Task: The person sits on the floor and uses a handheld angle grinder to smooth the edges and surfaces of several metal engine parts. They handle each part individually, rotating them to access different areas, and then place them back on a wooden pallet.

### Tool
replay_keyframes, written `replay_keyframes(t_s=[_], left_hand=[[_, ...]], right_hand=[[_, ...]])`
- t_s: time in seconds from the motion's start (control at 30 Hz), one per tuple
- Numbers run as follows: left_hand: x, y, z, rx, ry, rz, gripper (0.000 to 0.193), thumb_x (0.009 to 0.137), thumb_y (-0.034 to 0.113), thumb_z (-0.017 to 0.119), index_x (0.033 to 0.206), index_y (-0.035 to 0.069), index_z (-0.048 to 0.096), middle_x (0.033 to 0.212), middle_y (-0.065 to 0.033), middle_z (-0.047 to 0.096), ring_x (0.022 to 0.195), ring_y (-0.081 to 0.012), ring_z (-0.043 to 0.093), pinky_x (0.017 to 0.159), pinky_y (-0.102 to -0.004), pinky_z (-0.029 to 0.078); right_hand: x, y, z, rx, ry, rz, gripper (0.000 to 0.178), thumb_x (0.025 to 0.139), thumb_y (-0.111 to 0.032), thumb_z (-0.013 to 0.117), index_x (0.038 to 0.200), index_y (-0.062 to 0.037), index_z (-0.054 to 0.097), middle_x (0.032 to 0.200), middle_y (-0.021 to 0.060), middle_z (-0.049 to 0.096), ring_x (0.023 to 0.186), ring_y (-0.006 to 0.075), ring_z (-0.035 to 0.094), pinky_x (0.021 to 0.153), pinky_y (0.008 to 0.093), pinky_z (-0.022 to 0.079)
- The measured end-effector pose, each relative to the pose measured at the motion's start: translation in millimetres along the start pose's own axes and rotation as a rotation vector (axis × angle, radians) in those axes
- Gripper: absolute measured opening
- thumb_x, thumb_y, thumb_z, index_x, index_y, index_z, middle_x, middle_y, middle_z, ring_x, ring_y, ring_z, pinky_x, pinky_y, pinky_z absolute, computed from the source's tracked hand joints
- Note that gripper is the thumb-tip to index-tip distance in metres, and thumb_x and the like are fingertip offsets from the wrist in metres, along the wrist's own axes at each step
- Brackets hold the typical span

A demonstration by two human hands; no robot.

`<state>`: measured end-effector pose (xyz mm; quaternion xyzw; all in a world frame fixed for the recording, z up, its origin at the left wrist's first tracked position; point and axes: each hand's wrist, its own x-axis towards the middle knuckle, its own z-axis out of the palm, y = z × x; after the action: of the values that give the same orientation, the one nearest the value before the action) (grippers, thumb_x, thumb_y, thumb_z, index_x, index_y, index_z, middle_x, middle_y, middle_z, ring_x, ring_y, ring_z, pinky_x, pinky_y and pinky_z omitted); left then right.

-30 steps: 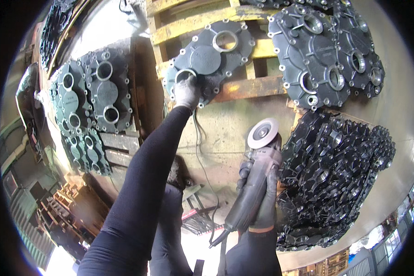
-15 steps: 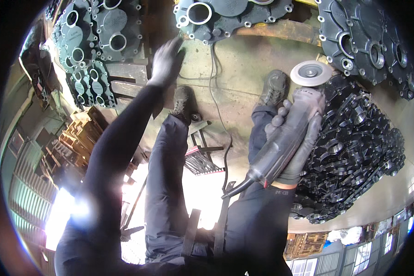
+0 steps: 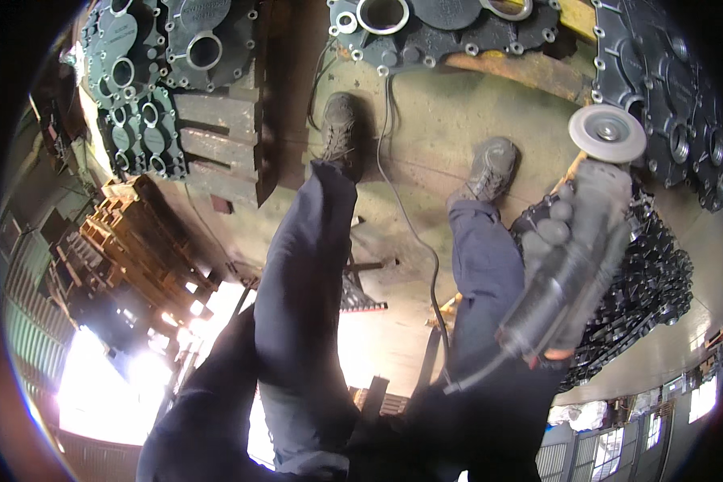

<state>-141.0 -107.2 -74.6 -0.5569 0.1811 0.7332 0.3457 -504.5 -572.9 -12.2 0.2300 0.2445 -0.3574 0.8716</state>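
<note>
My right hand [image 3: 553, 229], in a grey glove, is wrapped round the body of a dark angle grinder [image 3: 550, 301], whose outline is smeared by motion. A pale round grinding disc [image 3: 607, 134] sits at its far end, close to the dark cast metal covers [image 3: 647, 88] at the far right. From its near end a cord runs toward my lap. Of my left arm only the dark sleeve [image 3: 209, 398] shows at the lower left; the left hand is out of sight.
Dark cast covers [image 3: 450, 36] with round holes lie ahead, and more [image 3: 124, 48] sit at the far left by a wooden pallet [image 3: 217, 145]. A heap of black metal parts [image 3: 639, 281] stands at right. A power cord [image 3: 406, 229] crosses the floor between my shoes.
My left hand has drawn back from the far covers and left the view. The grinder in my right hand appears further right. My legs and the whole view have shifted.
</note>
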Motion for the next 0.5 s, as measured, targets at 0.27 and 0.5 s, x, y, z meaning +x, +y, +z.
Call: replay_keyframes(t_s=[0.27,0.5], left_hand=[[45,10,52,-0.289,-0.241,0.131,0.038,0.107,0.021,0.059,0.14,0.006,0.069,0.128,-0.0205,0.075,0.111,-0.0428,0.072,0.098,-0.052,0.058],[74,28,33,-0.368,-0.169,0.222,0.038,0.109,0.02,0.056,0.141,0.003,0.068,0.132,-0.02,0.074,0.117,-0.04,0.071,0.101,-0.0497,0.057]], right_hand=[[30,1,38,-0.421,0.082,-0.05,0.091,0.111,-0.058,0.059,0.161,0.0127,0.03,0.128,0.0211,0.064,0.103,0.0246,0.061,0.089,0.0398,0.05],[54,17,61,-0.404,0.05,-0.014,0.087,0.114,-0.058,0.055,0.159,0.0125,0.033,0.131,0.027,0.065,0.108,0.0331,0.064,0.094,0.0443,0.054]])
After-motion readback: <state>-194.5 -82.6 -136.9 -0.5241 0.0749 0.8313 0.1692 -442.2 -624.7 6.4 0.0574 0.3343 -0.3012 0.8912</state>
